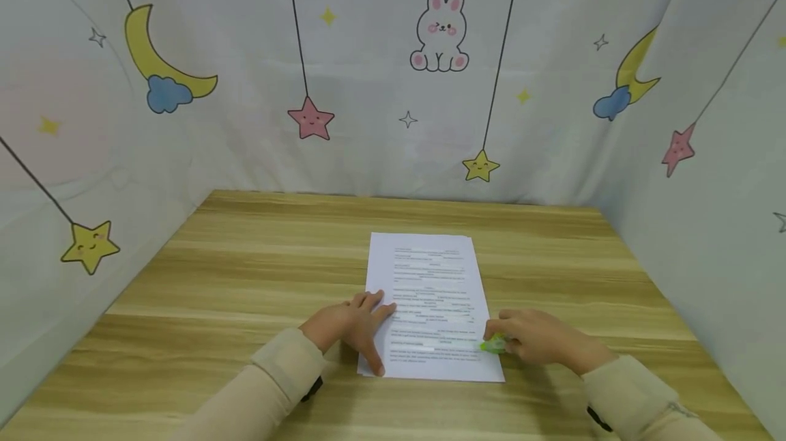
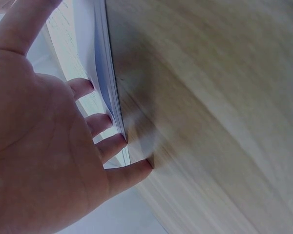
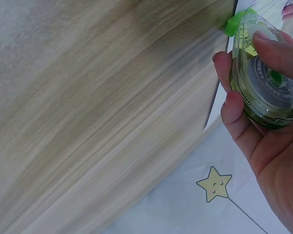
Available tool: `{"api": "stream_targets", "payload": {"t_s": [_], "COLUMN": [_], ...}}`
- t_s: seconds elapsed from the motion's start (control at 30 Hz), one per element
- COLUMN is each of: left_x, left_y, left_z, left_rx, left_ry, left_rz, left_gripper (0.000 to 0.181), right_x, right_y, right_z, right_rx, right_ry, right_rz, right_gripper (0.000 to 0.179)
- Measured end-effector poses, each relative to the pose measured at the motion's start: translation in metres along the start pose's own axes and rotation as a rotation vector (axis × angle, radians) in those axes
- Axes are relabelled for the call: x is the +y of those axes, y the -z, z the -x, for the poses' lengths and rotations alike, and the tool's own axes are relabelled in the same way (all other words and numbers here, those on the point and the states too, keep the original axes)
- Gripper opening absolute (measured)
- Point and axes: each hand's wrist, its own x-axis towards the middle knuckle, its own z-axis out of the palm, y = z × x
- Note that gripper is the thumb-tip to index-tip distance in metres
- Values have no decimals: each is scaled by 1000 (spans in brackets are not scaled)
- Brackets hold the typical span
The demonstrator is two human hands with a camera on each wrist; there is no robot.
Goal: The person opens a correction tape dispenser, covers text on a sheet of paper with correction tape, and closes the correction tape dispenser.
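A stack of printed paper sheets [image 1: 437, 277] lies on the wooden table, with white strips covering parts of its text lines. My left hand [image 1: 359, 325] rests on the stack's left edge, fingers spread; in the left wrist view some fingertips [image 2: 101, 123] touch the sheets and one reaches the table beside them. At the right edge, near the lower lines, my right hand [image 1: 535, 337] grips a green, clear-cased correction tape [image 3: 271, 92]. The thumb presses its side and the fingers curl beneath it. Its green tip end [image 1: 485, 345] is at the paper; whether it touches is unclear.
The wood-grain table [image 1: 276, 257] extends around the paper on all sides. White cloth walls [image 1: 381, 154] printed with stars, moons and a rabbit enclose it at the back, left and right.
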Motion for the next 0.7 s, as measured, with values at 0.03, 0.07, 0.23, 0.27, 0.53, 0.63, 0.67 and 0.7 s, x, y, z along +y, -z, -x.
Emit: {"api": "stream_targets", "payload": {"t_s": [0.03,0.07,0.23,0.27,0.53,0.63,0.67,0.7], "left_x": [0,0,0,0,1,1,1,1], "left_y": [0,-1,-1,-1,1,1,1,1], "left_z": [0,-1,0,1,3,2,2,2], "left_rx": [-2,-3,0,1,5,0,-1,-1], "left_ry": [2,3,4,4,-2,-4,-5,-7], "left_rz": [-1,-2,-1,4,11,3,0,-2], "left_gripper": [106,106,106,106,105,105,105,105], "right_x": [0,0,4,6,14,6,2,-2], "right_y": [0,-1,-3,-3,4,8,9,9], "right_z": [1,2,5,7,22,18,16,13], "right_rx": [2,4,-2,-6,20,52,62,69], "right_ry": [0,1,-17,-38,-178,-148,-136,-125], "right_rz": [-3,-7,-54,-60,-113,-101,-99,-96], "right_gripper": [26,26,27,27,30,31,31,31]}}
